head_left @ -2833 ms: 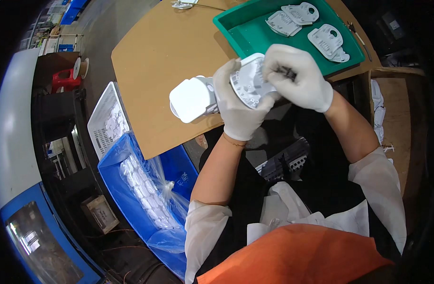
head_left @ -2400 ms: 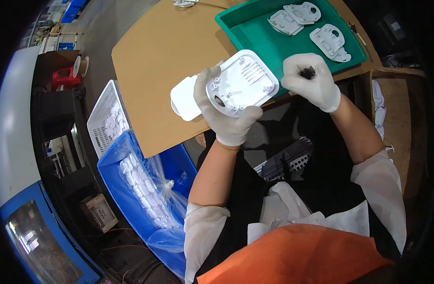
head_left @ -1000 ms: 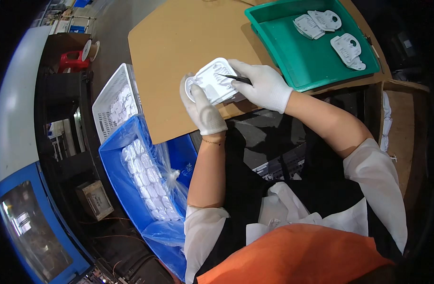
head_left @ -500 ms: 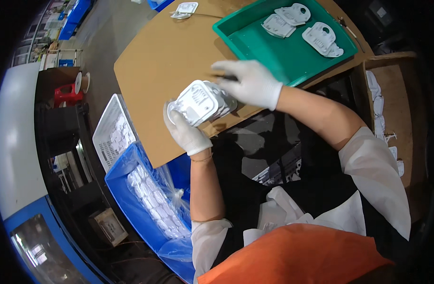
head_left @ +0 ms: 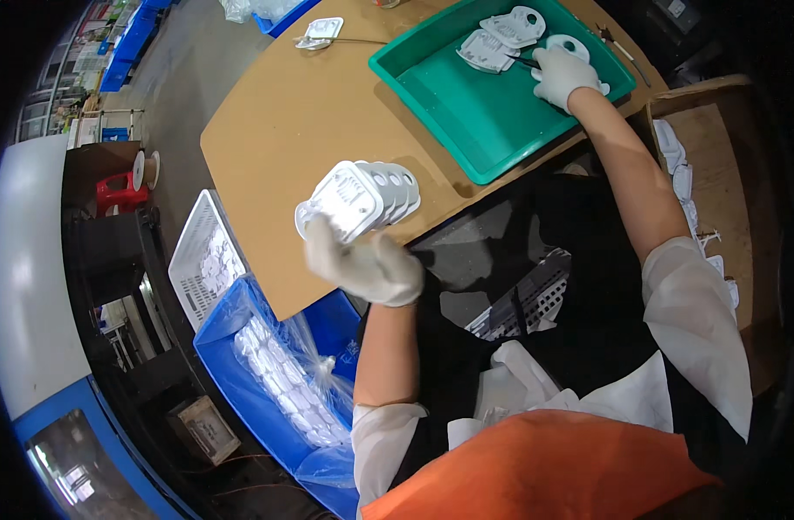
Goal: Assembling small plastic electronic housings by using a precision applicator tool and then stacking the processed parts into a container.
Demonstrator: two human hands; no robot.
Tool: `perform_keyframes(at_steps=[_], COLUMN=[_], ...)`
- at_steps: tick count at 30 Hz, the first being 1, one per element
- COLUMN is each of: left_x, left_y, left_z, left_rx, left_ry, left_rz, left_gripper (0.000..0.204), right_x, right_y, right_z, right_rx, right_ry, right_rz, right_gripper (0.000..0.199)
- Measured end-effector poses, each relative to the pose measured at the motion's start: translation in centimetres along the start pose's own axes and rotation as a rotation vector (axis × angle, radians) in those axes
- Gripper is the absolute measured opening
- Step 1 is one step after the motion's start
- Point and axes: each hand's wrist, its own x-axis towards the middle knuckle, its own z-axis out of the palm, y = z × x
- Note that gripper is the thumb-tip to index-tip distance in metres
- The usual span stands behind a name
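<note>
A stack of white moulded plastic parts [head_left: 349, 204], fanned out with round holes at one end, lies near the table's front edge. Just in front of it is my left hand [head_left: 366, 264], white-gloved and slightly blurred, its fingers apart and the fingertips close to the stack's near side; I cannot tell if they touch. My right hand [head_left: 563, 78], also gloved, is over the green tray [head_left: 475, 121] with its fingers closed round a slim dark tool [head_left: 525, 61], mostly hidden. Under that hand sits a white plastic part [head_left: 570, 45], partly covered. Other white parts [head_left: 509, 30] overlap beside it.
Another small white part [head_left: 320, 33] is at the table's [head_left: 284, 121] far edge. A pointed hand tool [head_left: 624, 52] lies right of the tray. Left below stand a white basket [head_left: 208, 251] and a blue crate [head_left: 241, 373] with bagged parts; a cardboard box [head_left: 717, 173] is at right.
My right hand has moved from beside the stack to the tray, far right. My left hand has let go of the stack, which now rests on the table, and drawn back toward me.
</note>
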Motion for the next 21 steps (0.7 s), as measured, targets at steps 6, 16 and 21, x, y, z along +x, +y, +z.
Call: perform_keyframes(at_steps=[6, 16, 21], left_x=[-1.0, -1.2, -1.4], left_y=[2.9, 3.6, 3.2], left_z=[3.4, 7.0, 7.0], left_rx=[-0.253, -0.435, -0.727], left_ry=[-0.383, -0.53, -0.563], left_rz=[-0.001, -0.11, -0.557], left_gripper=[0.051, 0.04, 0.046], right_x=[0.2, 0.8, -2.2], right_y=[-0.8, 0.0, -1.9], right_z=[0.2, 0.5, -2.1], right_rx=[-0.001, 0.026, 0.571], right_ry=[0.024, 0.01, 0.498], right_rz=[-0.009, 0.024, -0.262], right_gripper=[0.025, 0.025, 0.022])
